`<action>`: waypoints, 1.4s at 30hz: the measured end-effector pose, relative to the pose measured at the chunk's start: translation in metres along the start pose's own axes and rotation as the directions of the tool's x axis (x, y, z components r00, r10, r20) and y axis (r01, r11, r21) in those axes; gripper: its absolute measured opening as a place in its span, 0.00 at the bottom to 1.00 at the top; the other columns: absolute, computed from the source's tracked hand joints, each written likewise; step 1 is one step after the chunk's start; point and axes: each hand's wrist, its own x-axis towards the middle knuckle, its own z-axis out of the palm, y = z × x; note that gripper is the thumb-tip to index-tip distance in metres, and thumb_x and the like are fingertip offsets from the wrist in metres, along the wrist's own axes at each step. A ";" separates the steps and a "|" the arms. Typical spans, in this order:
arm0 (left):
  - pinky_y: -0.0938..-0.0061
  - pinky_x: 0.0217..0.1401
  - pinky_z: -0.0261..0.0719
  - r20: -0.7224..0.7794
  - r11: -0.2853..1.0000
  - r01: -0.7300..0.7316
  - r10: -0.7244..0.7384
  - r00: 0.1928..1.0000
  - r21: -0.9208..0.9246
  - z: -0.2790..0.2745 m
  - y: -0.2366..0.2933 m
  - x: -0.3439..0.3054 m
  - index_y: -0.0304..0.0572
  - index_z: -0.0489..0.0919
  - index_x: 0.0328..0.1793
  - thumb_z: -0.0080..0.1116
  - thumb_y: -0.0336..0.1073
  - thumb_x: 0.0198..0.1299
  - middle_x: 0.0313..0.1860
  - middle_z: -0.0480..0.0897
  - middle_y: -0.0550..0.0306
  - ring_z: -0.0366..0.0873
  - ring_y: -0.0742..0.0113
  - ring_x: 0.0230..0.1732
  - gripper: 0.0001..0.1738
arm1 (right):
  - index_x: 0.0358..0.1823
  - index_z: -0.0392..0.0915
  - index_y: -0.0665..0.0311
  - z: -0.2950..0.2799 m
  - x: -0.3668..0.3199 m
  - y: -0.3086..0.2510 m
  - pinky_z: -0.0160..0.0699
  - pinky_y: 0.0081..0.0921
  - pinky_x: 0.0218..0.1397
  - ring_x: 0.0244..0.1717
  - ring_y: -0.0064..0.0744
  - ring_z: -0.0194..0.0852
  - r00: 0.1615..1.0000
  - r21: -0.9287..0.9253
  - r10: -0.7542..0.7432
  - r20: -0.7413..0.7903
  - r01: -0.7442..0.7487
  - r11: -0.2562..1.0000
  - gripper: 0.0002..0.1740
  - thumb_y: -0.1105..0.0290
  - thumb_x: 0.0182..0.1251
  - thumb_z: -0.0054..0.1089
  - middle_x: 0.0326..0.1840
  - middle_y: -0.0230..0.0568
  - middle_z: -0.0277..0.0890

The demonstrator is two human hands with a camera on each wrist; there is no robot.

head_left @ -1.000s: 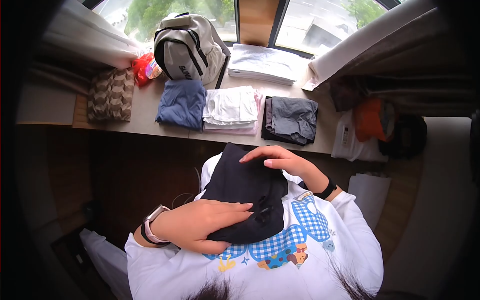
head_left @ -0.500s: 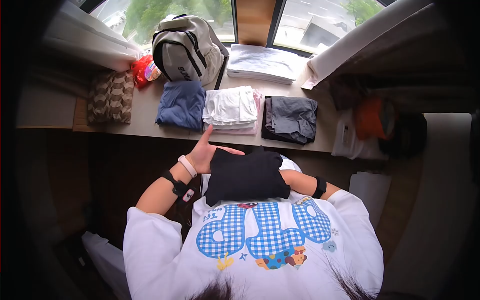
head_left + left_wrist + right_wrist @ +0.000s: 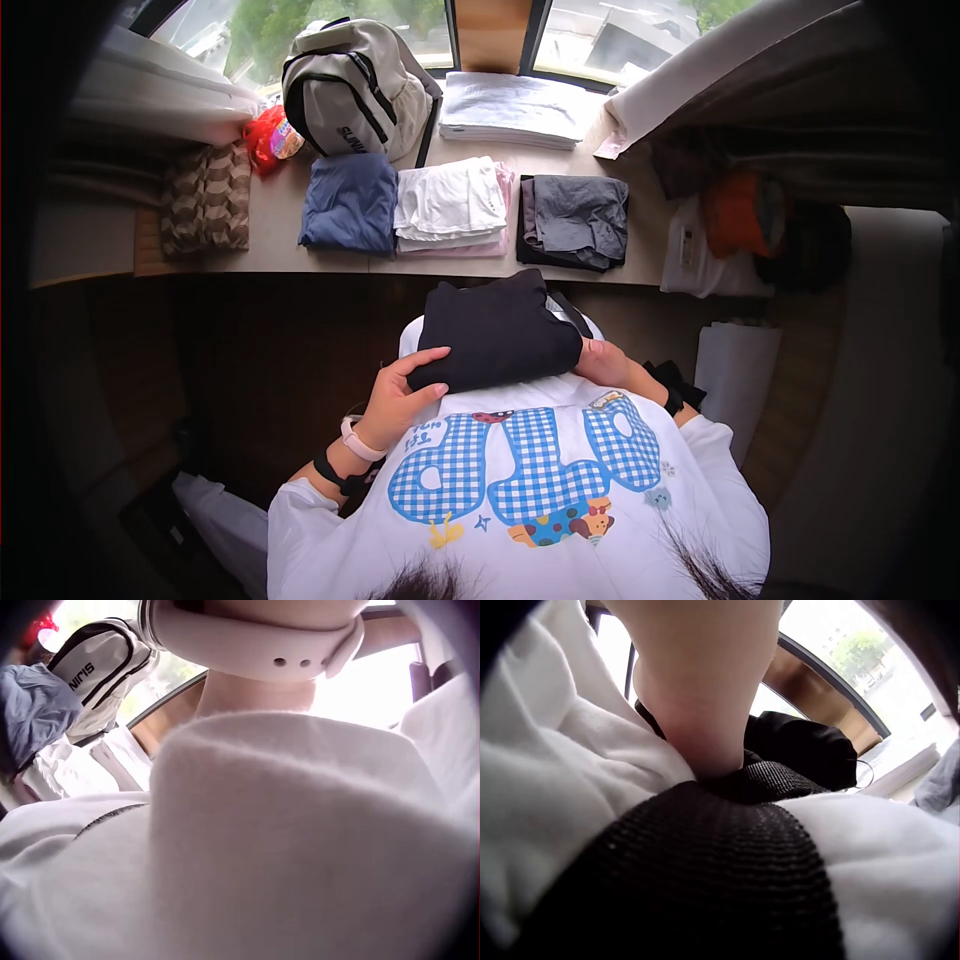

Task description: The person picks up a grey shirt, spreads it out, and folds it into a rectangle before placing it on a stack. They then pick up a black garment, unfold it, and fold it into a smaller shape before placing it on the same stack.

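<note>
My left grip (image 3: 398,400) and right grip (image 3: 612,366) hold the folded black garment (image 3: 495,330) at its sides. I think I'm neatening it; next needs a flat, careful lift.

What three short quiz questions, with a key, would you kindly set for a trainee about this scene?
1. True or false: the left hand and right hand both touch the black garment.
2. What lies between the blue garment and the gray garment? A) red bag B) white stack C) orange item
3. Fill the gap: a ___ stands behind the blue garment.

Key: 1 true; 2 B; 3 backpack.
</note>
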 end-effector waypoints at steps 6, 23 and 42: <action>0.83 0.46 0.73 -0.035 0.982 0.125 -0.121 0.992 0.143 0.006 0.014 -0.017 0.34 0.74 0.54 0.57 0.27 0.53 0.46 0.78 0.51 0.76 0.73 0.43 0.20 | 0.51 0.69 0.77 0.068 -0.006 -0.019 0.63 0.21 0.57 0.52 0.29 0.69 0.898 -0.499 0.127 -0.420 -0.346 0.795 0.23 0.70 0.57 0.59 0.50 0.43 0.73; 0.77 0.62 0.61 0.202 0.984 0.158 -0.171 0.964 0.080 -0.021 0.007 0.033 0.37 0.64 0.62 0.62 0.28 0.46 0.58 0.68 0.53 0.66 0.70 0.57 0.33 | 0.53 0.68 0.71 0.010 0.022 -0.003 0.64 0.19 0.54 0.49 0.23 0.67 0.964 -0.463 0.059 -0.261 -0.179 0.868 0.23 0.67 0.58 0.58 0.50 0.38 0.71; 0.79 0.52 0.68 -0.028 0.904 0.241 -0.247 0.969 0.355 -0.020 0.009 0.040 0.37 0.78 0.44 0.64 0.28 0.43 0.47 0.76 0.54 0.73 0.68 0.46 0.18 | 0.54 0.67 0.69 0.038 0.033 0.002 0.51 0.26 0.65 0.65 0.34 0.50 0.792 -0.402 -0.042 -0.609 -0.263 0.877 0.25 0.66 0.57 0.60 0.66 0.45 0.50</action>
